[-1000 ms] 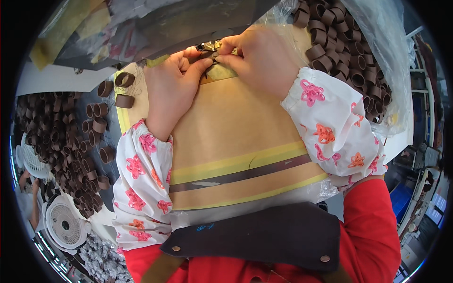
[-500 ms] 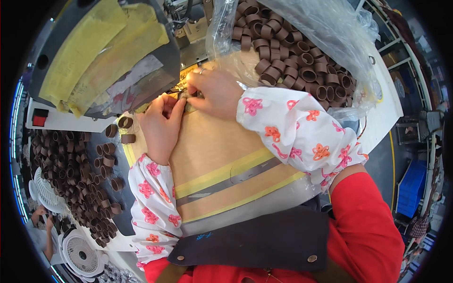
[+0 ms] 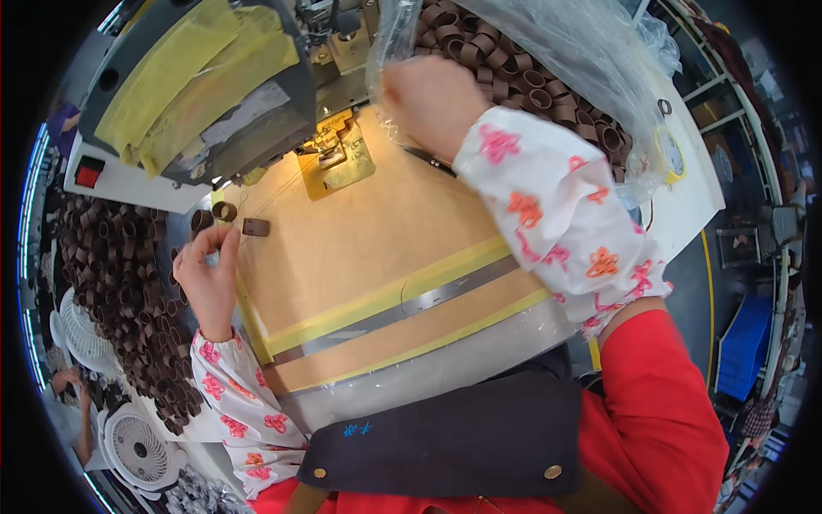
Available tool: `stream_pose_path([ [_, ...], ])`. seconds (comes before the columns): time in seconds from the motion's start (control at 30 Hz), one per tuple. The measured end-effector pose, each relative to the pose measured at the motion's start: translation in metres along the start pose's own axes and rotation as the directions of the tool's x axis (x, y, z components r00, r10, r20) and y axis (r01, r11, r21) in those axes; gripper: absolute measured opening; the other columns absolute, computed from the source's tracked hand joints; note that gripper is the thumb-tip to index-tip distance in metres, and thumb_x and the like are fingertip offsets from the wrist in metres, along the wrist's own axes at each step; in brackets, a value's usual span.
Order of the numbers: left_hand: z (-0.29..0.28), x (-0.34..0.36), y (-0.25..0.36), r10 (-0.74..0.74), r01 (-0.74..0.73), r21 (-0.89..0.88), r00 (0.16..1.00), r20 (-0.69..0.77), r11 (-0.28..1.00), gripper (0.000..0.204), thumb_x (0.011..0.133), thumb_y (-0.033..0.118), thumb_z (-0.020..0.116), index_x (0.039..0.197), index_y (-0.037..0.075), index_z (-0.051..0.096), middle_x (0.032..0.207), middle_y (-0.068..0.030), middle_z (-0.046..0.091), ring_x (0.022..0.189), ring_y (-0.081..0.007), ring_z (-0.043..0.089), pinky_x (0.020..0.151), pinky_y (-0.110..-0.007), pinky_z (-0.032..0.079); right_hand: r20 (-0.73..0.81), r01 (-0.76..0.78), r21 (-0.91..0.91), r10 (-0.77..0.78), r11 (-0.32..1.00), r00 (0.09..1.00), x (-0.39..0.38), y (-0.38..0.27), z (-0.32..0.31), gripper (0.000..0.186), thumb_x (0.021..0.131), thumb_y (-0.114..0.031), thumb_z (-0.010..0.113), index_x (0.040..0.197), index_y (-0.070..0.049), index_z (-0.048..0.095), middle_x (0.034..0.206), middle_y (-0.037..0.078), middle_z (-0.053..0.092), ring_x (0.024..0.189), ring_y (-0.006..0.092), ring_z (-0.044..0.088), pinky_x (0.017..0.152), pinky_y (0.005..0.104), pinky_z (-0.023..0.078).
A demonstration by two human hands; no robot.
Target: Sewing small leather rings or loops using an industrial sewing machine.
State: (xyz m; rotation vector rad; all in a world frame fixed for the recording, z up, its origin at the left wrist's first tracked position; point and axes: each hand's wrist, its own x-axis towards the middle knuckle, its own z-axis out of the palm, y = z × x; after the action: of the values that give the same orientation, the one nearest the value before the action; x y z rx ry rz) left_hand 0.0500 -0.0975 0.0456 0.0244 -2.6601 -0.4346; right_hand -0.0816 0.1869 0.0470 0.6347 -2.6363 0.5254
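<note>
My left hand (image 3: 208,278) is at the left edge of the tan work board (image 3: 342,265), thumb and fingers drawn together in a pinch. Whether something small is in the pinch, I cannot make out. Right beside its fingertips is a short brown loop (image 3: 255,227). My right hand (image 3: 437,103), smeared by motion, is at the near edge of a clear plastic bag (image 3: 599,60) of brown loops (image 3: 535,90); its fingers are not distinct. A slim dark tool (image 3: 428,161) shows beside that wrist. The brass plate (image 3: 342,167) under the sewing machine (image 3: 342,51) is bare of hands.
A dark machine housing (image 3: 205,128) with yellow tape overhangs the left side. Below it a large heap of brown loops (image 3: 116,283) spreads along the left. A tape roll (image 3: 670,154) stands by the bag. White fans (image 3: 141,450) and a person's arm (image 3: 81,420) are at lower left.
Both hands have left the machine's brass plate. My left hand moved left and nearer me, beside the loops; my right hand moved right to the bag. The view has shifted slightly.
</note>
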Motion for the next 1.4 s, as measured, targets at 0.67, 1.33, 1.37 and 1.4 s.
stream_pose_path([
  [0.67,0.073,0.024,0.072,-0.111,0.21,-0.725,0.977,0.182,0.657,0.014,0.083,0.008,0.058,0.094,0.0,0.059,0.062,0.0,0.052,0.057,-0.0023,0.044,0.051,-0.017,0.035,0.266,-0.205,0.619,0.043,0.758,0.963,-0.014,-0.008,-0.016,0.012,0.069,-0.009,0.064,0.074,0.001,0.06,0.063,0.007,0.06,0.057,0.0125,0.057,0.053,0.0254,0.046],
  [1.33,0.079,0.03,0.062,0.077,0.091,-0.618,0.968,0.24,0.781,0.022,0.072,0.015,0.069,0.088,0.001,0.063,0.059,-0.005,0.055,0.05,-0.0119,0.049,0.05,-0.025,0.04,0.145,-0.05,0.722,-0.081,0.69,0.986,-0.028,-0.026,0.032,0.01,0.069,-0.003,0.061,0.077,-0.003,0.055,0.068,0.007,0.056,0.057,0.018,0.057,0.052,0.0288,0.046],
  [1.37,0.077,0.031,0.064,0.06,0.109,-0.609,0.966,0.25,0.785,0.021,0.072,0.015,0.069,0.087,0.0,0.063,0.059,-0.0048,0.055,0.05,-0.0114,0.049,0.049,-0.025,0.04,0.122,-0.01,0.734,-0.117,0.679,0.986,-0.029,-0.023,0.033,0.01,0.069,-0.003,0.06,0.078,-0.003,0.056,0.07,0.007,0.056,0.057,0.0184,0.057,0.052,0.0293,0.046],
  [1.4,0.075,0.032,0.065,0.038,0.13,-0.597,0.965,0.261,0.792,0.021,0.072,0.015,0.069,0.086,0.0,0.064,0.059,-0.0046,0.055,0.05,-0.0109,0.049,0.049,-0.025,0.04,0.153,-0.018,0.715,-0.131,0.699,0.98,-0.028,-0.023,0.033,0.012,0.07,-0.001,0.06,0.082,-0.003,0.058,0.074,0.006,0.057,0.061,0.0152,0.057,0.054,0.0267,0.046],
])
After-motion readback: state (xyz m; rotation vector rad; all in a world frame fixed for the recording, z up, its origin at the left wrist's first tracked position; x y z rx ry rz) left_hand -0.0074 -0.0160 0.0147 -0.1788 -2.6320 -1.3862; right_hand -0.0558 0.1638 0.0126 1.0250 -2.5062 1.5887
